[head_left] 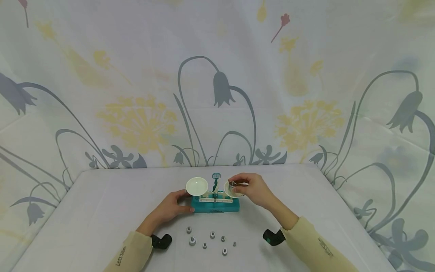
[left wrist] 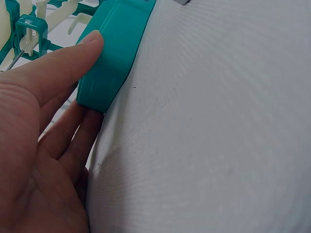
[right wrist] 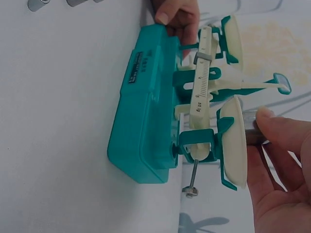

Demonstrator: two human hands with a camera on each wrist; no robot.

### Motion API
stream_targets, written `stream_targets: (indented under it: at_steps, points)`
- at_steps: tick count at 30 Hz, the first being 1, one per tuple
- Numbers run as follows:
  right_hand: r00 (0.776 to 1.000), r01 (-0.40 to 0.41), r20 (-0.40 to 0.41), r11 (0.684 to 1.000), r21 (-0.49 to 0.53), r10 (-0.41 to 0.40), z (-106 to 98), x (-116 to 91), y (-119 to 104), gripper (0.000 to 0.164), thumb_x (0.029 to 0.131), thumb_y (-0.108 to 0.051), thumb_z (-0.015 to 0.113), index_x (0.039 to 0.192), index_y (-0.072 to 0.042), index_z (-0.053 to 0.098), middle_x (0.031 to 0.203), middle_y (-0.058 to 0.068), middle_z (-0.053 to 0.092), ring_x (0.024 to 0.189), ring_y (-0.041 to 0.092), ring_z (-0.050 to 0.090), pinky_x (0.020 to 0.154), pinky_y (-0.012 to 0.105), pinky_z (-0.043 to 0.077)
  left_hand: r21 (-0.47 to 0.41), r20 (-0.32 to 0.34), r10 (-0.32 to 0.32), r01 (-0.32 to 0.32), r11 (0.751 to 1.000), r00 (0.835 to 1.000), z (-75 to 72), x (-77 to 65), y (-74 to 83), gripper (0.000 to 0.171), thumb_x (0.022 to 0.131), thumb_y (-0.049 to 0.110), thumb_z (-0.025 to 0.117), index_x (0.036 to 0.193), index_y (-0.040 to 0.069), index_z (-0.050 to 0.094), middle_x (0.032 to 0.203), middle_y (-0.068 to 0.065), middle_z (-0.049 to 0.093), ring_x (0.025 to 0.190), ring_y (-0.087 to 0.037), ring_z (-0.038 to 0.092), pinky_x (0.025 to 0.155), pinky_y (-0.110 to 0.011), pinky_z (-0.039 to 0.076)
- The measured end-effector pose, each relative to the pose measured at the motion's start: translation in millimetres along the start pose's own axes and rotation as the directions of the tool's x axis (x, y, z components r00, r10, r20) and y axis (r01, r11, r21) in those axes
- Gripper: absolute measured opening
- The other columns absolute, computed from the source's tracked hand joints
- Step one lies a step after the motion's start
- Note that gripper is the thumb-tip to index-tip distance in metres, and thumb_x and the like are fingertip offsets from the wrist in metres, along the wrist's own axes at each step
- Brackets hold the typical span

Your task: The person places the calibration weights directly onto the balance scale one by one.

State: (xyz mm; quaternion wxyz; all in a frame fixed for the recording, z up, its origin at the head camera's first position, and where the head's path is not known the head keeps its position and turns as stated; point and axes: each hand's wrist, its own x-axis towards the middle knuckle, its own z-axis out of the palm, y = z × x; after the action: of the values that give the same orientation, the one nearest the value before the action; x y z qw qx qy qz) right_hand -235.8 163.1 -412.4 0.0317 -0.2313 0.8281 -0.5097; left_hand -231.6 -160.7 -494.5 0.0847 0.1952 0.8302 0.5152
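Observation:
A teal balance scale [head_left: 215, 206] stands on the white table, a cream pan on each side. My left hand [head_left: 174, 207] holds the left end of its base; in the left wrist view the thumb [left wrist: 90, 46] lies on the teal plastic and the fingers are partly behind it. My right hand [head_left: 253, 190] pinches a silver metal weight [head_left: 232, 186] at the right pan [head_left: 228, 192]. In the right wrist view the weight [right wrist: 253, 133] is against or just over that pan [right wrist: 233, 145]; its full contact is hidden. The left pan [head_left: 197, 186] holds nothing visible.
Several loose metal weights, one of them a larger weight [head_left: 192, 241], are spread on the table in front of the scale. Black devices [head_left: 161, 241] sit at both wrists. A flower-printed curtain [head_left: 217, 124] hangs behind the table.

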Motion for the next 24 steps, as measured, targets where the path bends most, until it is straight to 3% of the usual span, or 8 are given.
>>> stream_targets:
  at_steps: [8,24]
  points:
    - [0.999,0.047,0.028,0.997,-0.06,-0.046,1.6,6.0,-0.2,0.022,0.087,-0.002,0.075,0.109,-0.004,0.073,0.108,0.007,0.07,0.103,0.026,0.067,0.088,0.033,0.055,0.002,-0.003,-0.006,0.006,1.0,1.0,0.4,0.2,-0.1,0.056,0.08,0.017,0.084,0.13,0.004,0.062,0.131,-0.012,0.062,0.133,-0.037,0.047,0.112,-0.057,0.029]
    - [0.999,0.009,0.033,0.996,-0.092,-0.006,8.2,7.3,-6.2,0.021,0.084,0.004,0.075,0.103,-0.004,0.073,0.101,0.005,0.069,0.096,0.022,0.067,0.08,0.028,0.057,-0.013,-0.002,0.004,-0.004,1.0,1.0,-0.4,-1.1,2.1,0.055,0.08,0.016,0.083,0.129,0.005,0.063,0.131,-0.01,0.062,0.133,-0.035,0.046,0.112,-0.057,0.029]
